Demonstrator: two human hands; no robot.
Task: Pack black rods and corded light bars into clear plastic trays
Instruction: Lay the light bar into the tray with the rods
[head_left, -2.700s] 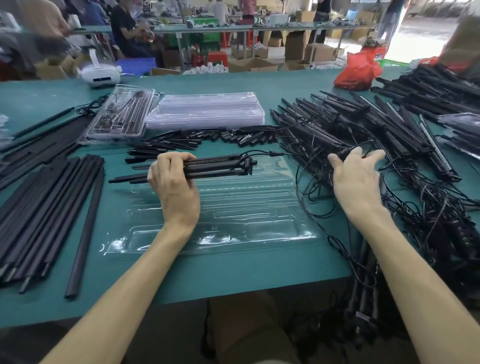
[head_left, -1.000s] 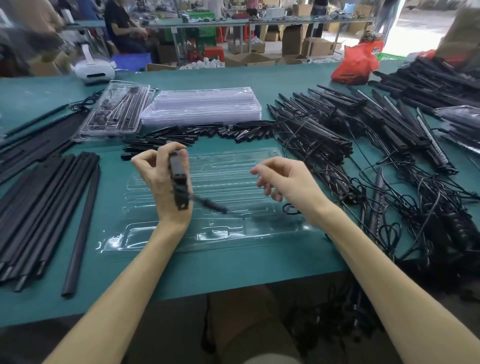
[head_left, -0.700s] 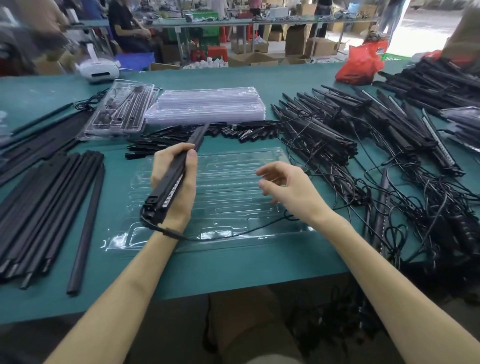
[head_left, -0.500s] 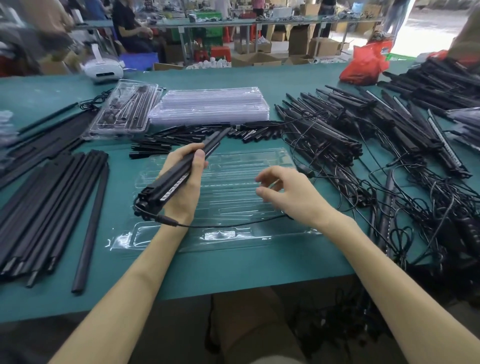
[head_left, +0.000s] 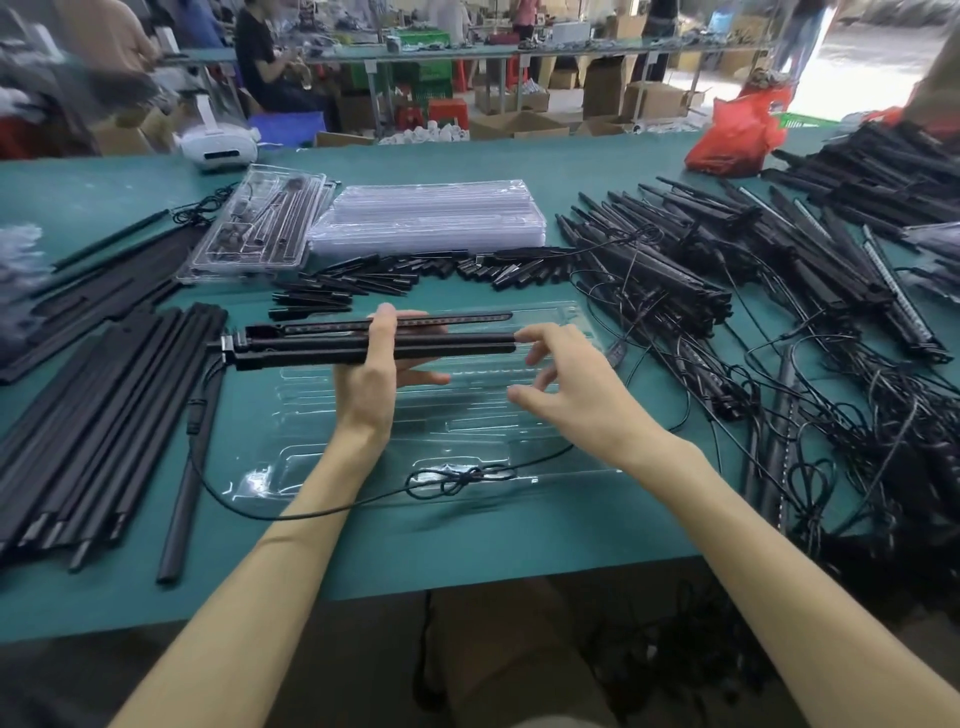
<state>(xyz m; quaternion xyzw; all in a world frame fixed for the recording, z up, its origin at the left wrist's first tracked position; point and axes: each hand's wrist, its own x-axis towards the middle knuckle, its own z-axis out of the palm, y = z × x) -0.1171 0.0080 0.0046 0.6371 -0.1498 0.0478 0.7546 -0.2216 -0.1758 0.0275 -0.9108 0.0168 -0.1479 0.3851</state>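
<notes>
An empty clear plastic tray lies on the green table in front of me. My left hand grips a bundle of corded light bars, held level above the tray's far edge. Their black cord loops down over the tray's near part, with a tied coil. My right hand hovers open at the bundle's right end, fingertips near the bar tips. Long black rods lie in a row on the left.
A heap of light bars with tangled cords fills the right side. A stack of empty trays and a packed tray sit at the back. Short black pieces lie behind the tray. A red bag sits far right.
My left hand has swung the light bar bundle from a diagonal tilt to level over the tray. The cord now trails across the tray's front. My right hand has moved up to the bundle's right end.
</notes>
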